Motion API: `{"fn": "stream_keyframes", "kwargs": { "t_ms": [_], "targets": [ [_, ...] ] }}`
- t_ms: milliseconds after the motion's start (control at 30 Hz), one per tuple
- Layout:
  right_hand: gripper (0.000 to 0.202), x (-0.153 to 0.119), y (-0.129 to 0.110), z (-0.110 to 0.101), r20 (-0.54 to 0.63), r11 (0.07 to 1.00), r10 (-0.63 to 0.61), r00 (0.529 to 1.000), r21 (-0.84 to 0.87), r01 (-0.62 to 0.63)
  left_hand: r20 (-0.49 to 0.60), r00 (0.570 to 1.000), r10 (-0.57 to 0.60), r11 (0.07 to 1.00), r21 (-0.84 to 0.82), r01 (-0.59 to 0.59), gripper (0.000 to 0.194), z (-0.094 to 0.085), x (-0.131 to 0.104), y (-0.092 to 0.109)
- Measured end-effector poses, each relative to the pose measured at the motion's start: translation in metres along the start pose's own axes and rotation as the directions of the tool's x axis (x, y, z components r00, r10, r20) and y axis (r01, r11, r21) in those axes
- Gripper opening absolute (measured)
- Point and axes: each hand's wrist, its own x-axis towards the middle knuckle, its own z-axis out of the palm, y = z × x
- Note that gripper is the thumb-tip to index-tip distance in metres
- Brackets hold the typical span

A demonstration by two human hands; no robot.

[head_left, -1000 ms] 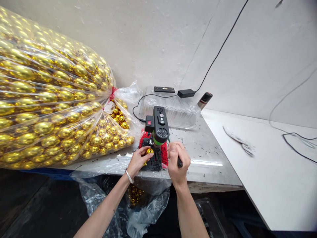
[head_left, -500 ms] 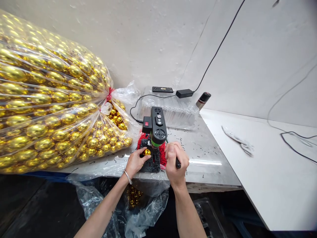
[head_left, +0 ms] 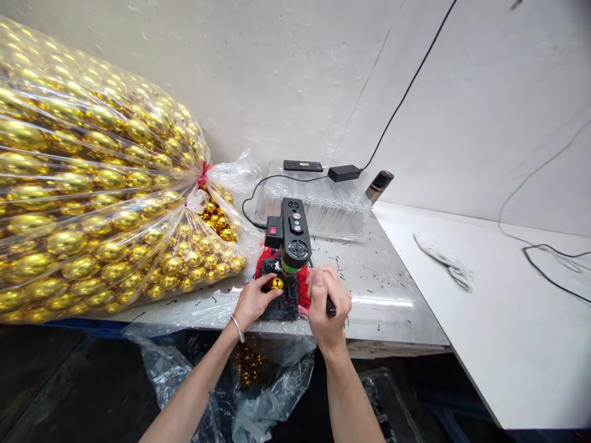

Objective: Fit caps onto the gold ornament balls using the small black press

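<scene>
Between the thumb and finger of my left hand [head_left: 253, 301] is a small gold ball [head_left: 277, 283], held at the front of a black machine [head_left: 295, 231] with a green band. A dark mark shows on top of the ball. My right hand [head_left: 329, 304] is wrapped round a black lever handle [head_left: 330, 307] at the machine's right side. Under the machine's head lies its dark base [head_left: 281, 311], strewn with black bits, and red material [head_left: 303, 288] shows beside it.
Large clear bags of gold balls [head_left: 74, 184] fill the left. Behind the machine are a clear plastic tray [head_left: 341, 218], a black adapter [head_left: 345, 173] and a dark-capped bottle [head_left: 379, 186]. A glove [head_left: 446, 261] lies on the white table. An open bag with gold balls [head_left: 250, 364] hangs below the edge.
The gold ball and my left fingertips have shifted very slightly right. My right hand has moved a little left, still round the handle.
</scene>
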Motion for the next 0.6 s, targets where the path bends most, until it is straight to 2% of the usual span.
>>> {"fn": "stream_keyframes", "kwargs": {
  "t_ms": [133, 267, 433, 600],
  "targets": [
    [0.029, -0.001, 0.001, 0.0, -0.003, 1.0, -0.001, 1.0, 0.005, 0.001, -0.008, 0.997, 0.074, 0.981, 0.178, -0.071, 0.038, 0.004, -0.006, 0.006],
    [0.028, -0.004, 0.002, -0.002, 0.026, 1.0, -0.005, 1.0, 0.004, 0.005, 0.005, 0.988, 0.152, 0.961, 0.231, -0.149, 0.037, 0.008, -0.009, 0.007],
    [0.023, -0.023, 0.009, -0.002, 0.072, 1.0, -0.023, 0.997, 0.003, 0.023, 0.046, 0.992, 0.116, 0.933, 0.338, -0.125, 0.037, 0.008, -0.007, 0.008],
    [0.022, -0.052, 0.029, 0.007, 0.069, 0.997, -0.075, 0.995, 0.017, 0.074, 0.086, 0.987, 0.132, 0.879, 0.451, -0.157, 0.039, 0.007, -0.007, 0.01]
  ]
}}
